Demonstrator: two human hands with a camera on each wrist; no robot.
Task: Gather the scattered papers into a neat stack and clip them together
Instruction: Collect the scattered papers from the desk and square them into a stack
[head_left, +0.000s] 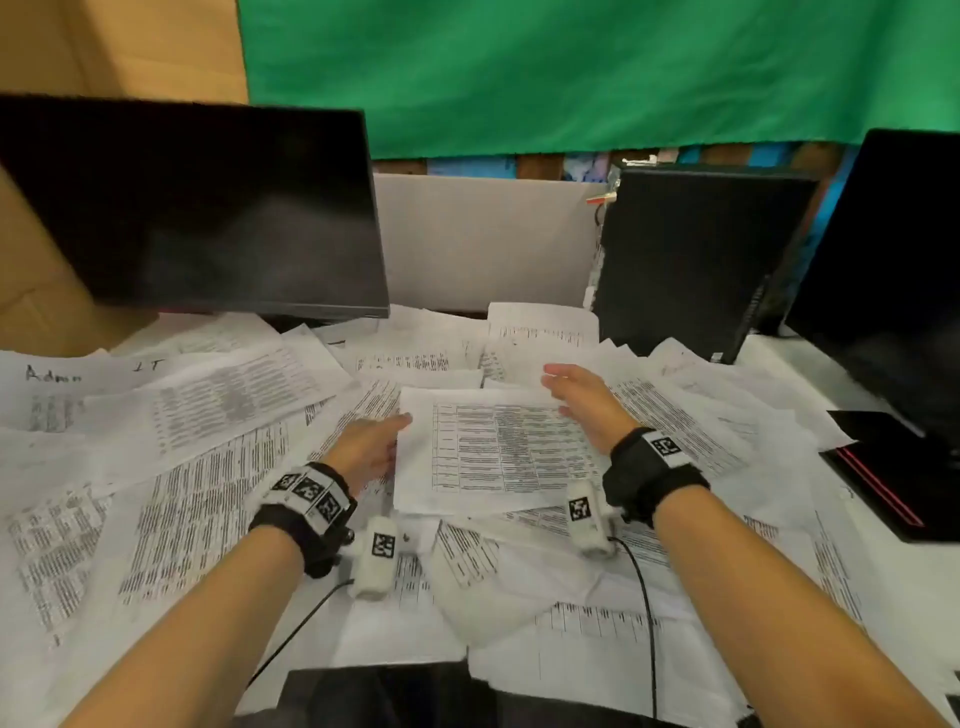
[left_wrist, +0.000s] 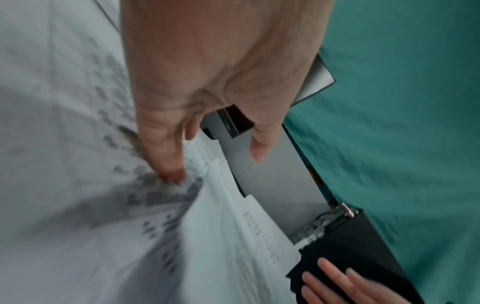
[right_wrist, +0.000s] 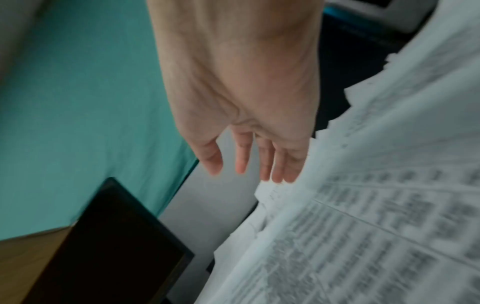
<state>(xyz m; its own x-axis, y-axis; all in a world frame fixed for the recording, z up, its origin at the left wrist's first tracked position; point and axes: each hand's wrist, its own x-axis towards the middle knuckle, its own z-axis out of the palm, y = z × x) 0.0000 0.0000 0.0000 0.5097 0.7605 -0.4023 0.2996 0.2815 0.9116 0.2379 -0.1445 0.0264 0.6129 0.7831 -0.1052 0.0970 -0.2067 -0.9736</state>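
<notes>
Printed papers (head_left: 218, 415) lie scattered all over the desk. In the middle sits a small stack (head_left: 498, 457) with a table sheet on top. My left hand (head_left: 397, 426) touches the stack's left edge with straight fingers; in the left wrist view a fingertip (left_wrist: 172, 174) presses on the paper (left_wrist: 221, 226). My right hand (head_left: 561, 382) hovers open at the stack's far right corner, fingers straight. The right wrist view shows that hand (right_wrist: 246, 170) holding nothing, beside the paper edges (right_wrist: 363, 226). No clip is in view.
A dark monitor (head_left: 197, 208) stands at the back left, a black computer tower (head_left: 691, 260) at the back right, and a second screen (head_left: 893, 270) at the far right. A black case with red stripes (head_left: 893, 483) lies on the right. A grey partition (head_left: 483, 239) closes the back.
</notes>
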